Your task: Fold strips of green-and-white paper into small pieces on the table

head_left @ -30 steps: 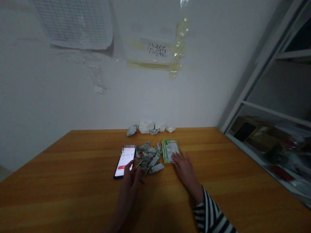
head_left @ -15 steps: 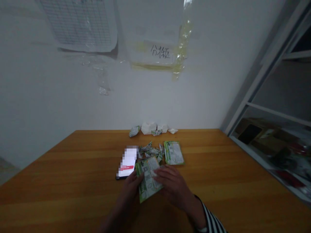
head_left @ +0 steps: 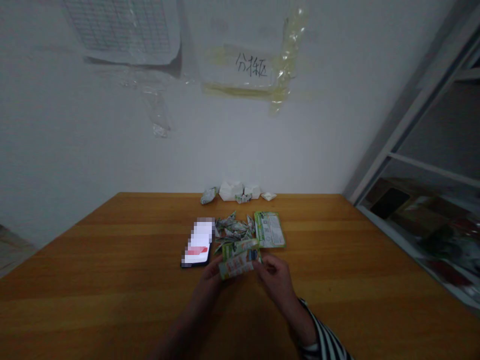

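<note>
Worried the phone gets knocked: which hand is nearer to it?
Left. The left hand is just beside the phone's near corner, holding the green packet; the right hand holds the packet's other side, farther off.

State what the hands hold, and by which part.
A green printed paper: the left hand pinches its left edge, the right hand its right edge.
</note>
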{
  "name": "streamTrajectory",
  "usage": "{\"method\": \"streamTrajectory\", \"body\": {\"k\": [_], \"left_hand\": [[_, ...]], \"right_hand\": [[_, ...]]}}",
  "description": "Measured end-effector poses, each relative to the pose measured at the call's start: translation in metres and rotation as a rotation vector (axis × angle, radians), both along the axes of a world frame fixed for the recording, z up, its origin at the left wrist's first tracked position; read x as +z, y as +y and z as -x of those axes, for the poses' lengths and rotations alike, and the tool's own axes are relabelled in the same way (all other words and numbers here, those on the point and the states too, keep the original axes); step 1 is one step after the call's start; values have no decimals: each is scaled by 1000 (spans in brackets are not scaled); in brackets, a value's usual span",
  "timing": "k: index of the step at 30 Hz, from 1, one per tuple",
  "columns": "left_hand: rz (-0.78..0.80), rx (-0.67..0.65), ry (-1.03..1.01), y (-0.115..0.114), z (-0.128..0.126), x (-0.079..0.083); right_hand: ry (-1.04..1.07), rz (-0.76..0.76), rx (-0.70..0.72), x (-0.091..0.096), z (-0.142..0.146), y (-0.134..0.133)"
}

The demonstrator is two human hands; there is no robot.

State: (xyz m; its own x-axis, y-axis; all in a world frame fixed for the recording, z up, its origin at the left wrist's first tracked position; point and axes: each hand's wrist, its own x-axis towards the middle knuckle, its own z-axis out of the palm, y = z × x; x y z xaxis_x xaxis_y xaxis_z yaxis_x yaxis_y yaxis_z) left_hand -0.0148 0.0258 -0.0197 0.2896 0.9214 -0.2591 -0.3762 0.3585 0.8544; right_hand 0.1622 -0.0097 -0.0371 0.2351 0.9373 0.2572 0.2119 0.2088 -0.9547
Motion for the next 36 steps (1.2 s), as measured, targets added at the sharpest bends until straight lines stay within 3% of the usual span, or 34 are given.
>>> {"method": "streamTrajectory", "body": {"k": [4, 11, 27, 36], "left_hand": [[30, 19, -64, -4, -5, 2], [-160, -81, 16, -15, -5, 13], [-174, 32, 91, -21, -10, 15], [-147, 94, 124, -24, -11, 15]], "right_hand": [[121, 61, -60, -4, 6, -2], [-40, 15, -94, 4, 9, -9], [-22, -2, -129, -11, 13, -10], [4, 8, -126, -6, 14, -14]]}}
